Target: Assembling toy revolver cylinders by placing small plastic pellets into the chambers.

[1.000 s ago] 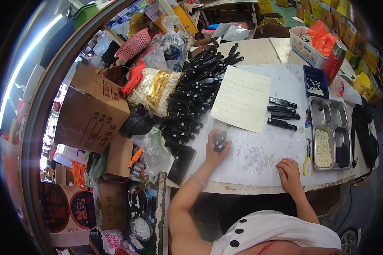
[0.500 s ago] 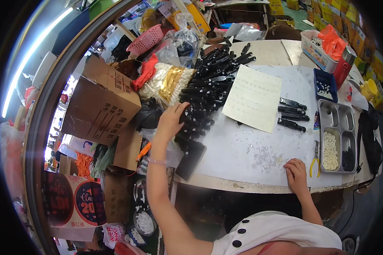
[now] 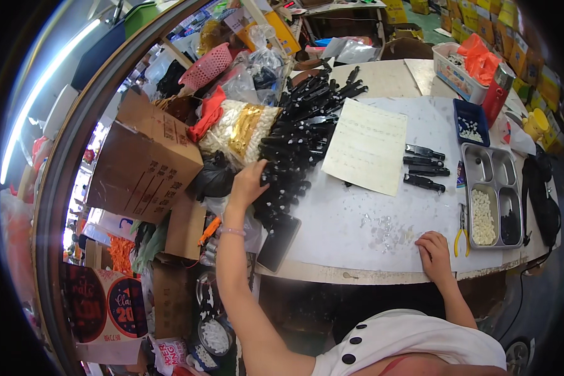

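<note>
A heap of long black plastic pieces [image 3: 304, 125] with small pale spots lies along the left side of the worktable. My left hand [image 3: 248, 185] reaches to the heap's left edge, finger and thumb apart and touching it; nothing held shows between them. Just below it lies a dark flat phone-like slab [image 3: 278, 244]. My right hand [image 3: 433, 252] rests at the table's front edge, fingers loosely bent and empty, beside small clear scraps [image 3: 385, 229]. Several more black pieces [image 3: 425, 169] lie in a row right of a handwritten paper sheet [image 3: 366, 147].
A metal tray [image 3: 467, 188] with white and black small parts stands right, next to yellow-handled pliers [image 3: 462, 233]. Behind it are a blue bin [image 3: 460, 128], a red flask [image 3: 499, 94] and a white basket [image 3: 457, 80]. Left stand a cardboard box [image 3: 144, 166] and a bag of white pieces [image 3: 235, 125].
The whole view has shifted slightly left. My left hand has moved a little lower along the heap's edge, its fingers more bent. My right hand stays where it was.
</note>
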{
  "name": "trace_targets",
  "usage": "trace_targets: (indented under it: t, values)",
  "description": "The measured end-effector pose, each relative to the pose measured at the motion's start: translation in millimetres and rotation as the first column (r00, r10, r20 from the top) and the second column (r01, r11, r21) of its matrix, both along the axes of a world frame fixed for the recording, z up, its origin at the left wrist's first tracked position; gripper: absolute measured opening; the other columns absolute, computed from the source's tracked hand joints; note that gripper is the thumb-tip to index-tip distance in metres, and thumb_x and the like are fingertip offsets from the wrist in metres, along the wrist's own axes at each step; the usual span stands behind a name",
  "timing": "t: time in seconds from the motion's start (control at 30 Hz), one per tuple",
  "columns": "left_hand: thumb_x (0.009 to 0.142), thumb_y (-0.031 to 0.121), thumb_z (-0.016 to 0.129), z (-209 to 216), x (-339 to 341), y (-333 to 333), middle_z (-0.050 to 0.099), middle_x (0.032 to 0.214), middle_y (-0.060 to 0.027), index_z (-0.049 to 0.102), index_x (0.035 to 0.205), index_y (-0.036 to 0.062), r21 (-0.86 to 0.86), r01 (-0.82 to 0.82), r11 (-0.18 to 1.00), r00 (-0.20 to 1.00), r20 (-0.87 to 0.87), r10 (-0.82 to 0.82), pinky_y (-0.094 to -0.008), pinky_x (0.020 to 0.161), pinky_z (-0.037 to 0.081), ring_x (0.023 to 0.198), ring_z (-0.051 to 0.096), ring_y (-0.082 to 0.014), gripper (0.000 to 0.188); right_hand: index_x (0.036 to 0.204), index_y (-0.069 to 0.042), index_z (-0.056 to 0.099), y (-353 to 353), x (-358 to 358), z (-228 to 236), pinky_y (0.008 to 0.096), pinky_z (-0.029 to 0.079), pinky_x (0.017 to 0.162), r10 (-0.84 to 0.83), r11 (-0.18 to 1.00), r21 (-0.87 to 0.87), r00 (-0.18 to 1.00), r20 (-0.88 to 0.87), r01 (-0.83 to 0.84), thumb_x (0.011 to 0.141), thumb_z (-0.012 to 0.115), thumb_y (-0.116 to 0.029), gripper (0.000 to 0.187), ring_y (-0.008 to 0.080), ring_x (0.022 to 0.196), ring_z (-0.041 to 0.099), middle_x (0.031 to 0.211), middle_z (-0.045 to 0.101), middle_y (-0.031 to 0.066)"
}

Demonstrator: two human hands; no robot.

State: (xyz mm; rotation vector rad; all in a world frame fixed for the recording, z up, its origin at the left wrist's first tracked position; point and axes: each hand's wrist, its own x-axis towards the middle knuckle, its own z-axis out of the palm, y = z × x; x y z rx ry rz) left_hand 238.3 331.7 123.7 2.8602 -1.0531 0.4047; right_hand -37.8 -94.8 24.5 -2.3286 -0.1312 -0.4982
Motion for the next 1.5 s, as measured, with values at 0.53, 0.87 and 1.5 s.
trace_targets:
  t: [0.53, 0.87, 1.5]
  values:
    - [0.07, 0.008, 0.076, -90, -215, -276, 0.059, 0.108, -0.0128, 0.043, 0.123, 0.004, -0.803, -0.476, 0.358, 0.649, -0.595, -0.474, -0.0319, 0.084, 0.049, 0.097, 0.06, -0.0203, 0.063, 0.143, -0.002, 0.022, 36, 12, 53, 0.0404, 0.026, 0.11, 0.224, 0.823, 0.533, 0.975, 0.012, -0.195, 0.084, 0.066, -0.029, 0.079, 0.0364, 0.133, 0.032, 0.144, 0.032, 0.0207]
    - [0.076, 0.01, 0.074, -142, -242, -302, 0.053, 0.116, -0.0117, 0.044, 0.124, 0.0019, -0.875, -0.466, 0.132, 0.806, -0.482, -0.343, -0.0349, 0.091, 0.046, 0.105, 0.055, -0.0221, 0.057, 0.139, 0.0, 0.03, 34, -5, 54, 0.0489, 0.026, 0.109, 0.086, 0.992, 0.095, 0.996, 0.029, -0.089, 0.082, 0.068, -0.041, 0.081, 0.0377, 0.13, 0.037, 0.142, 0.036, 0.0223]
    - [0.066, -0.003, 0.07, -107, -255, -346, 0.056, 0.105, -0.0086, 0.048, 0.116, 0.0039, -0.897, -0.185, 0.402, 0.797, -0.376, -0.473, -0.029, 0.082, 0.045, 0.091, 0.055, -0.0167, 0.055, 0.079, -0.006, 0.064, -217, -48, 57, 0.0399, 0.036, 0.093, -0.502, 0.736, -0.526, 0.865, -0.001, 0.426, 0.071, 0.071, -0.01, 0.012, 0.026, 0.1, 0.049, 0.09, 0.055, 0.0048]
